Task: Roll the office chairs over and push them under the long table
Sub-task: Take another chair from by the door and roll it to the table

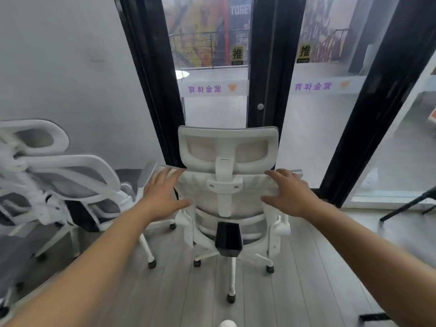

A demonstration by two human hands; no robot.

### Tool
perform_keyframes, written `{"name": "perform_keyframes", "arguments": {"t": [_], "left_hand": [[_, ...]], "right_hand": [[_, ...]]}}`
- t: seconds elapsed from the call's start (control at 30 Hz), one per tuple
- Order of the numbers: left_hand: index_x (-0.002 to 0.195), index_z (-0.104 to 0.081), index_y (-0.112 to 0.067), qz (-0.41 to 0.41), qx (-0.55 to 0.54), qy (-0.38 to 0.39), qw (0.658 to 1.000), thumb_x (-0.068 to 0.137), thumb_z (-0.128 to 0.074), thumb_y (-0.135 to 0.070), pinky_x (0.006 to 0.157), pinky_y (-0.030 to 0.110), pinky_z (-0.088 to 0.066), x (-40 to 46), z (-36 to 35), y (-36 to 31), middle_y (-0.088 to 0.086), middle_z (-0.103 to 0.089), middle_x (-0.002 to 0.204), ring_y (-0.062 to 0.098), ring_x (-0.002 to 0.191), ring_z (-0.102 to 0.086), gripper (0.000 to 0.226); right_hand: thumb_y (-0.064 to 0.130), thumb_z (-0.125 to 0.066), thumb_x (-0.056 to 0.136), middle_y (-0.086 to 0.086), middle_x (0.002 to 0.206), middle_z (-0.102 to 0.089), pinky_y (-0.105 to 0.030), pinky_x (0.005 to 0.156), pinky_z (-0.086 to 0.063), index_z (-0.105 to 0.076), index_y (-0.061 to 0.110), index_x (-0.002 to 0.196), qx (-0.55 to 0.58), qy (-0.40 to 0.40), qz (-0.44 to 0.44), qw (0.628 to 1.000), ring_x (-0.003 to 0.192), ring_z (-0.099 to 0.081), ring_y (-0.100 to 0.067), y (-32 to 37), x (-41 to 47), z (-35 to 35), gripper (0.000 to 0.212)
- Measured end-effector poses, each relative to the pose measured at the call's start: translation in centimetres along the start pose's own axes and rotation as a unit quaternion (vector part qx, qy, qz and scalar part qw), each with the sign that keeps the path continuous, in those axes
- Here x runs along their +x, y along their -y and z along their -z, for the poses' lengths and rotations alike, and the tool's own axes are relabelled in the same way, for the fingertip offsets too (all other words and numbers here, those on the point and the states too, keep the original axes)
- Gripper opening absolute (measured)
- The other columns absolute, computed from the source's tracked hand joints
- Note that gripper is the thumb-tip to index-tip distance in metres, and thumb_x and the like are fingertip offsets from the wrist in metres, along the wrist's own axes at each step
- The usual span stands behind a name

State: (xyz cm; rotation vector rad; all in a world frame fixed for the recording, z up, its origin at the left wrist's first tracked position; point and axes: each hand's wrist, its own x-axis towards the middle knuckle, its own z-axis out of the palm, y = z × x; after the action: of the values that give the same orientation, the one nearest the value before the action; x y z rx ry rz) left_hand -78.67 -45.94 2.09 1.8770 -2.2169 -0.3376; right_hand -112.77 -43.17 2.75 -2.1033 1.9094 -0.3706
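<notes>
A white office chair (226, 185) with a mesh back and headrest stands in front of me, its back toward me, on a five-star wheeled base. My left hand (162, 194) is spread open at the left edge of the backrest, fingertips at its top corner. On the right edge, my right hand (289, 192) is also spread open, fingers touching the top corner. Neither hand is closed around the frame. The long table is not in view.
Two more white chairs (59, 180) crowd the left side against a grey wall (70, 67). Black-framed glass doors (262, 90) stand just beyond the chair. A black stand leg (405, 206) lies at right. Pale plank floor (188, 298) stretches toward me.
</notes>
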Motion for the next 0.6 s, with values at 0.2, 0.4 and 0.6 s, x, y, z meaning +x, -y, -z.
{"name": "perform_keyframes", "arguments": {"t": [0.2, 0.4, 0.6], "left_hand": [[0.135, -0.051, -0.039, -0.031, -0.048, 0.018, 0.998, 0.064, -0.054, -0.087, 0.112, 0.035, -0.028, 7.8, -2.1, 2.6, -0.011, -0.047, 0.144, 0.014, 0.136, -0.038, 0.086], [0.106, -0.063, -0.041, -0.022, -0.129, -0.054, 0.99, 0.057, -0.066, -0.084, 0.092, 0.034, -0.047, 9.0, -3.6, 2.5, -0.018, -0.058, 0.109, 0.006, 0.103, -0.054, 0.066], [0.099, -0.062, -0.035, 0.017, -0.138, -0.095, 0.986, 0.062, -0.081, -0.06, 0.083, 0.017, -0.039, 6.3, -4.4, 0.0, -0.022, -0.053, 0.102, -0.006, 0.097, -0.05, 0.049]], "right_hand": [[0.06, -0.05, 0.086, 0.002, 0.134, -0.053, -0.048, 0.102, -0.036, -0.047, 0.032, 0.138, -0.111, 0.038, 0.009, 0.993, 0.122, -0.046, -0.024, -3.1, 6.8, -0.7, 0.059], [0.065, -0.054, 0.084, 0.006, 0.126, -0.054, -0.039, 0.102, -0.036, -0.057, 0.029, 0.13, -0.052, 0.015, 0.036, 0.998, 0.112, -0.052, -0.023, -5.0, 7.8, -1.9, 0.058], [0.067, -0.045, 0.085, 0.007, 0.109, -0.054, -0.04, 0.103, -0.03, -0.062, 0.028, 0.115, -0.014, -0.111, 0.119, 0.987, 0.109, -0.047, -0.02, -7.0, 6.2, -5.0, 0.052]]}}
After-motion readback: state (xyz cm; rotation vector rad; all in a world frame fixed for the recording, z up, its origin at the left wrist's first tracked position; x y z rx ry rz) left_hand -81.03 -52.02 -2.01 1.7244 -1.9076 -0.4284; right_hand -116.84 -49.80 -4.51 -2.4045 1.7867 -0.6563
